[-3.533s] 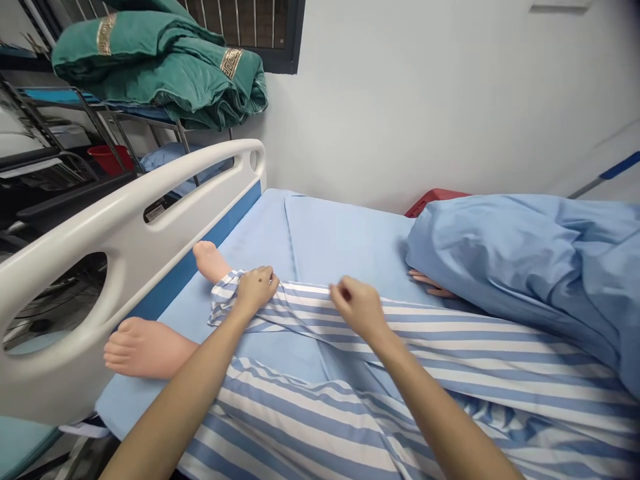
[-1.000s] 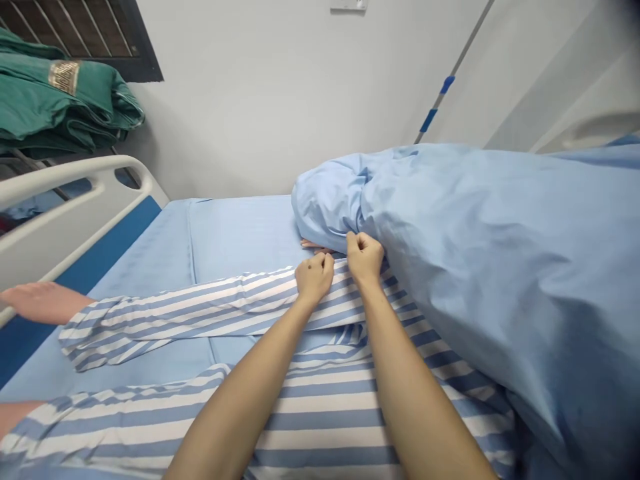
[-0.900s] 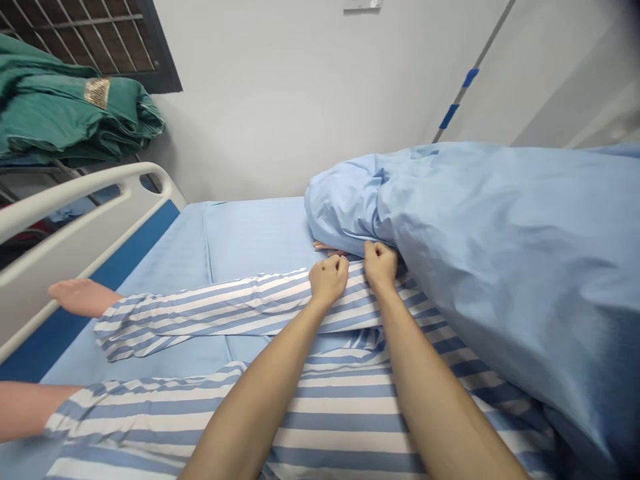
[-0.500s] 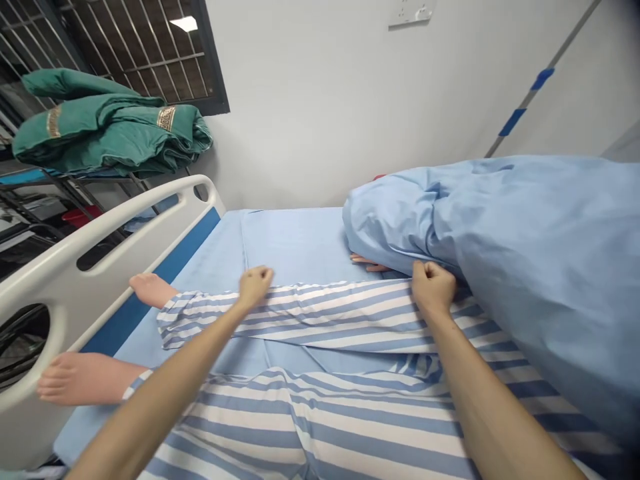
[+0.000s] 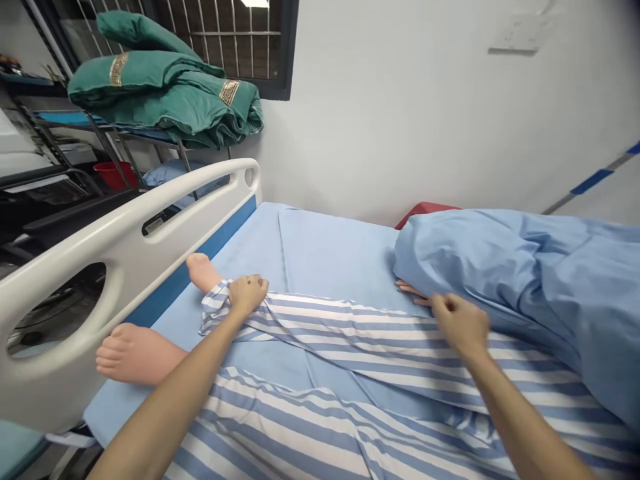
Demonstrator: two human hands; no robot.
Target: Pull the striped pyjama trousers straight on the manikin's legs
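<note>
We note the left hand (image 5: pixel 249 295) has moved out along the blue-and-white striped cotton trouser leg (image 5: pixel 350 337) lying between the hands and now pinches its cuff beside the pink mannequin foot (image 5: pixel 203 272), while the half-curled right hand (image 5: pixel 460 325) has dropped from the pale blue cotton blanket (image 5: pixel 520 267), any grip unclear.

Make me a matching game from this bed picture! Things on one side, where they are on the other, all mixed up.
Things:
1. Green folded quilt
2. Red plastic bucket
3. Pink mannequin foot
4. Person's left hand

Places:
A. On the blue-and-white striped trouser cuff
B. Beside the white plastic bed rail
C. Low down beneath the metal rack
D. On top of the metal rack

Pairs: 1-D, 2-C, 3-B, 4-A
</note>
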